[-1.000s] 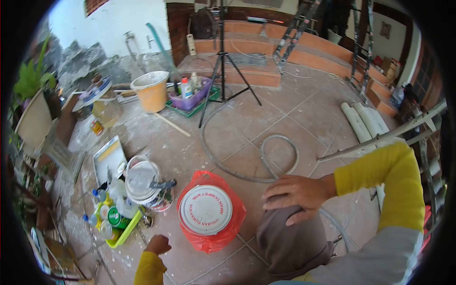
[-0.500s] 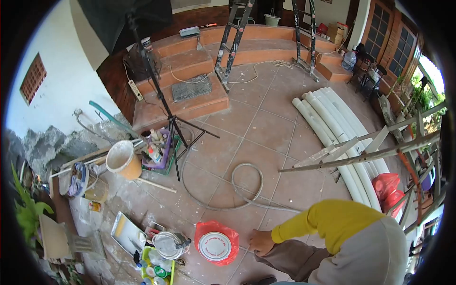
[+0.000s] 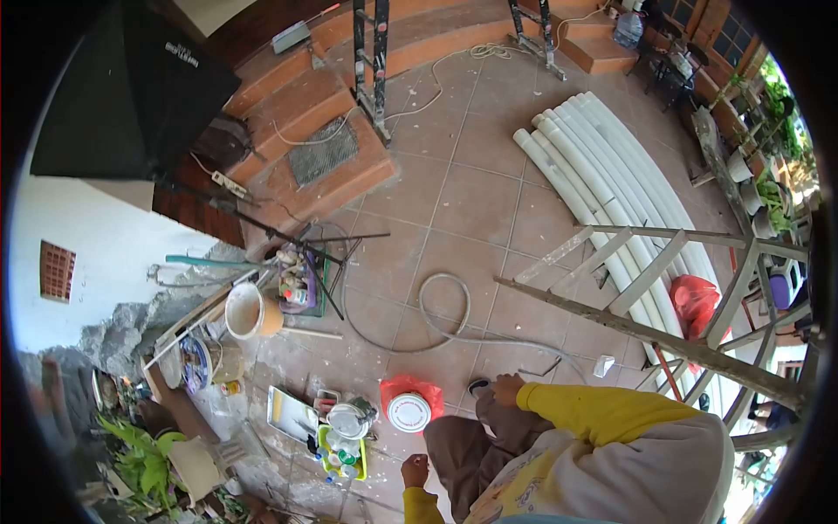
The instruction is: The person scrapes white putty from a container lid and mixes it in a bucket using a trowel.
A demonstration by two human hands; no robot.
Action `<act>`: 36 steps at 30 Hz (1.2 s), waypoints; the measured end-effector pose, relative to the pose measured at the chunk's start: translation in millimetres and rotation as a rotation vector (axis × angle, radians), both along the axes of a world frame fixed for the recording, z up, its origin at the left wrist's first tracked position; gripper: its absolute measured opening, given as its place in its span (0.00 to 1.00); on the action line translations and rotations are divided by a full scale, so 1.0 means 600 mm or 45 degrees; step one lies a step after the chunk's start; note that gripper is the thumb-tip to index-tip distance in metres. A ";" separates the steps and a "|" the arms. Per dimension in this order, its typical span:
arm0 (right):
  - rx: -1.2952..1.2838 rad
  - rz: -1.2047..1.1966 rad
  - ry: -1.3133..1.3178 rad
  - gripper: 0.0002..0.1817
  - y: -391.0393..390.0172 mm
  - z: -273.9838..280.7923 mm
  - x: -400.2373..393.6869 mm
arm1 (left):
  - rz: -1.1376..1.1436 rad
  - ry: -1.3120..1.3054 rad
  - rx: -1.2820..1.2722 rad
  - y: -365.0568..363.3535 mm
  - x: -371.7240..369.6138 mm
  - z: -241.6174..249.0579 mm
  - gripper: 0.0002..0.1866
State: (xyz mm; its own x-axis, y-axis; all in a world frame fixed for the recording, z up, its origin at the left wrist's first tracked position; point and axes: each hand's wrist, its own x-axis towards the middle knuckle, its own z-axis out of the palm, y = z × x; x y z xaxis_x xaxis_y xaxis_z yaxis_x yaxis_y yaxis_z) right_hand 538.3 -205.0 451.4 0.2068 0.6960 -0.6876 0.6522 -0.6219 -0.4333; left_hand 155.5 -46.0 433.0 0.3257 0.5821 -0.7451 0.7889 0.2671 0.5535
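Note:
My left hand (image 3: 415, 470) is low in front, fingers curled, with no object visible in it. My right hand (image 3: 504, 389), at the end of a yellow sleeve, is at my trouser knee, fingers bent and seemingly bare. Ahead of my left hand stands a round can with a white lid (image 3: 408, 412), a red plastic bag (image 3: 403, 384) spread around it. Left of it are a silver-lidded paint can (image 3: 351, 419) and a yellow-green basket (image 3: 330, 461) of bottles. A white paint tray (image 3: 288, 414) lies beyond them. Neither hand touches these things.
A wooden ladder (image 3: 642, 325) slants in from the right above several white pipes (image 3: 611, 188). A hose (image 3: 422, 306) loops over the tiles. Left stand a bucket (image 3: 246, 311) and a black tripod (image 3: 278, 234). A stepladder (image 3: 370, 65) stands by the orange steps (image 3: 349, 179).
The view has tilted down and turned. My left hand has come into sight at the bottom. My right hand, beside the bagged can before, is now farther from it, still at my knee.

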 end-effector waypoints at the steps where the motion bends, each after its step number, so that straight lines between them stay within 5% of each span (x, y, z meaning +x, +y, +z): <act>1: -0.099 -0.036 0.012 0.21 0.000 0.002 0.046 | 0.073 0.034 -0.030 0.021 0.002 -0.015 0.10; 8: 0.043 -0.576 -0.016 0.21 -0.070 0.000 0.216 | 0.008 0.424 -0.347 0.121 0.144 -0.008 0.10; 13: 0.415 -0.618 -0.191 0.16 0.017 -0.040 0.353 | -0.269 0.275 -0.236 0.270 0.429 -0.040 0.11; 14: 0.447 -0.991 0.001 0.15 0.062 0.043 0.408 | -0.322 0.247 -0.211 0.310 0.500 -0.051 0.11; 16: 0.547 -1.071 0.094 0.17 0.130 0.063 0.515 | -0.453 0.223 -0.173 0.388 0.648 -0.067 0.11; 20: 0.432 -0.864 -0.282 0.19 0.204 -0.088 0.727 | -1.120 0.202 0.054 0.552 0.927 -0.117 0.11; 21: 0.369 -0.876 -0.224 0.19 0.192 -0.061 0.762 | -1.291 0.173 0.131 0.591 0.985 -0.124 0.11; 22: 0.330 -0.899 -0.176 0.19 0.185 -0.034 0.807 | -0.962 0.093 0.076 0.605 1.062 -0.092 0.12; 23: 0.306 -0.920 -0.141 0.20 0.189 0.009 0.853 | -0.634 -0.019 0.037 0.603 1.185 0.021 0.13; 25: 0.152 -1.465 -0.015 0.19 0.174 0.054 0.898 | -0.570 -0.304 0.032 0.649 1.344 0.093 0.13; 27: 0.114 -1.324 -0.268 0.15 0.105 -0.011 0.891 | -0.645 -0.391 0.076 0.683 1.493 0.185 0.11; 29: -0.057 -1.626 -0.184 0.14 0.096 0.091 0.907 | -0.937 -0.439 0.388 0.719 1.620 0.224 0.11; 31: -0.074 -1.337 -0.299 0.14 -0.020 -0.097 0.819 | -0.948 -0.468 0.387 0.739 1.740 0.247 0.12; 33: -0.532 -0.816 0.134 0.11 -0.037 -0.108 0.802 | -1.059 -0.558 0.548 0.745 1.853 0.284 0.12; 36: -0.744 -1.241 0.349 0.12 0.027 0.000 0.876 | -1.115 -0.589 0.619 0.735 2.004 0.331 0.12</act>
State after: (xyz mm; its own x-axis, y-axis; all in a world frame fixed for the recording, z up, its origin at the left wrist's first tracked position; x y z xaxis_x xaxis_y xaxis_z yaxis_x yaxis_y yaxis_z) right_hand 1063.7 -189.0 451.3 0.2736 -0.1123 -0.9553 -0.2820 -0.9589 0.0319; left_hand 1357.7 395.3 631.4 0.9568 0.2116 -0.1992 0.2885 -0.6095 0.7384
